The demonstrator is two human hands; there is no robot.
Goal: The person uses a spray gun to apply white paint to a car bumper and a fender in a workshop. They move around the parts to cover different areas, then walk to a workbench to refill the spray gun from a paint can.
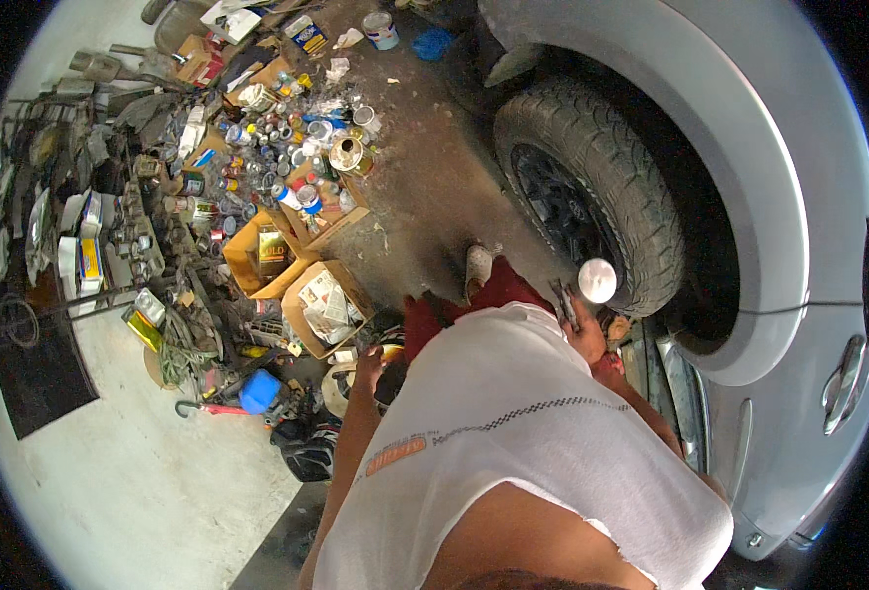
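Observation:
My right hand (586, 336) is closed around what looks like a spray gun with a round white cup (597, 281) on top. It is held low beside the large black tyre (616, 167) of a silver-grey vehicle (798, 295). Metal parts of the gun show beside my fingers. My left hand (368, 367) hangs at my left side, near a round tan container (338, 389) and the cardboard box (324, 313) of crumpled newspaper. Its fingers are too small and dim to make out.
Several cans and jars crowd the floor at the far left, with a second cardboard box (247, 258) holding a gold tin. A blue container (258, 391) and a red umbrella (213, 408) lie at the left. The vehicle's side stands close on my right.

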